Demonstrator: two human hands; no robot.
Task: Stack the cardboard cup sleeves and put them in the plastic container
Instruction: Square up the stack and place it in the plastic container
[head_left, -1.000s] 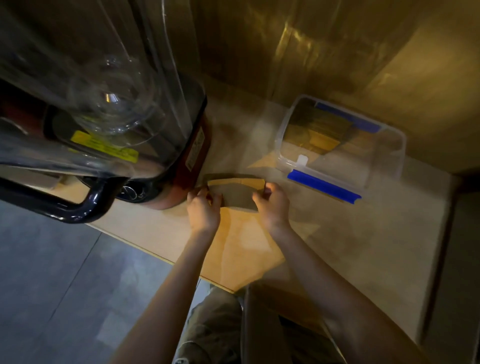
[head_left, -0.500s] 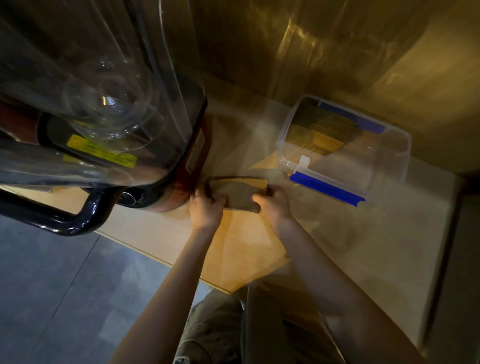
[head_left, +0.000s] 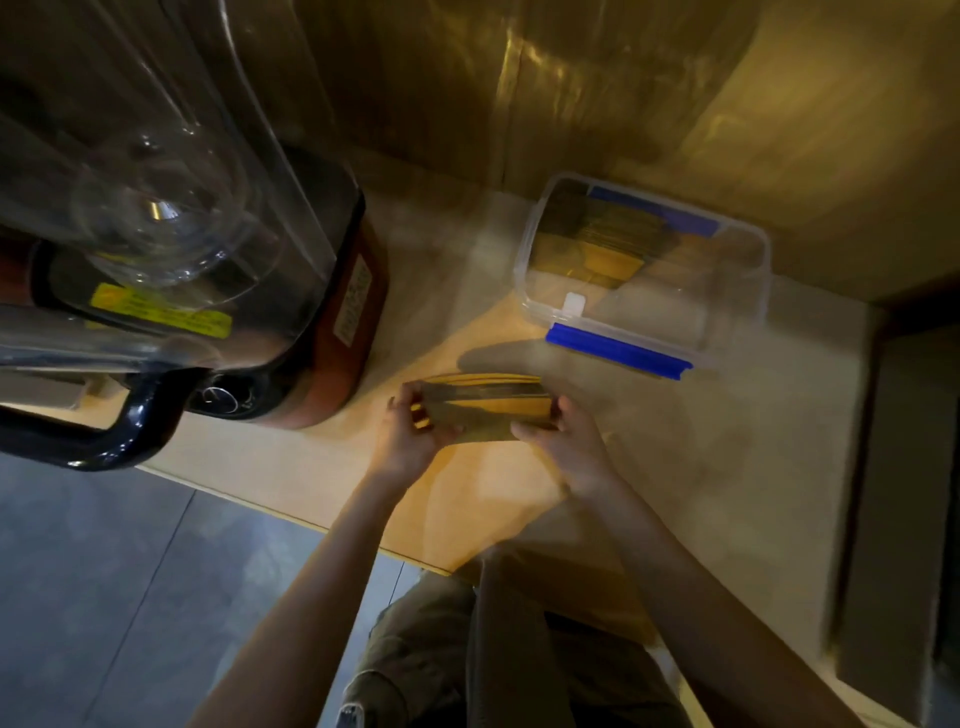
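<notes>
A stack of brown cardboard cup sleeves (head_left: 485, 410) is held just above the wooden counter (head_left: 467, 499), near its middle. My left hand (head_left: 415, 436) grips the stack's left end and my right hand (head_left: 563, 441) grips its right end. The clear plastic container (head_left: 727, 312) with blue clips stands open at the back right, a little beyond the stack. More sleeves (head_left: 597, 249) lie inside it, at its far left side.
A large blender (head_left: 208, 260) with a clear jug, red base and black handle stands close to the left of my hands. A shiny panelled wall runs behind the counter. A dark box (head_left: 893, 493) sits at the right edge. The grey floor lies below left.
Both hands have lifted the sleeve stack slightly and tilted it, so its edges now face up. The view has shifted a little; the container has stayed put.
</notes>
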